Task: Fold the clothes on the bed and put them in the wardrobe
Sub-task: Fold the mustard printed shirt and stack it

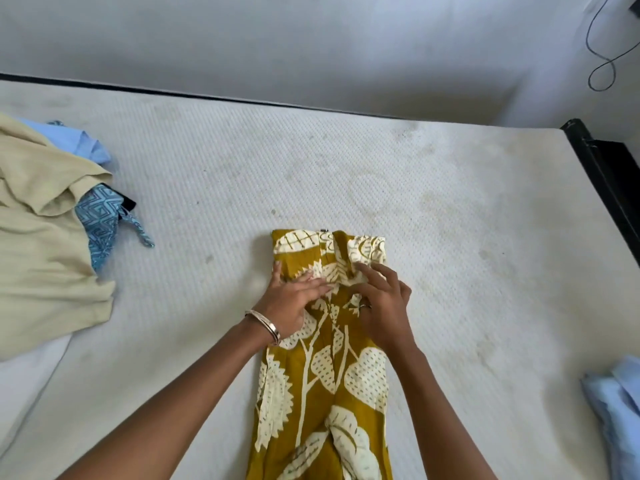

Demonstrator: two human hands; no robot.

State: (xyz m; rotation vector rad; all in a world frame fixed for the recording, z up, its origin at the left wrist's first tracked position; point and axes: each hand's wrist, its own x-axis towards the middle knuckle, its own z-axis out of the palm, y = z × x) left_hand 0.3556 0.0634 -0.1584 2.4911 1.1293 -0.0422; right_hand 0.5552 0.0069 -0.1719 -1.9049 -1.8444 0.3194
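Midway along the bed [450, 202], found mustard leaf-print garment [325, 375] lying lengthwise near-to-far, far end under both grips: left hand [291, 303] flat, right hand [381, 303] loosely curled, pressing.

A mustard garment with cream leaf print [325, 368] lies folded into a long narrow strip on the bare white mattress [381, 174], running from the near edge to the middle.

A white wall [311, 39] stands behind the mattress, and a thin dark cable [601, 50] hangs in a loop on it at the upper right. A black frame [609, 174] borders the right side.
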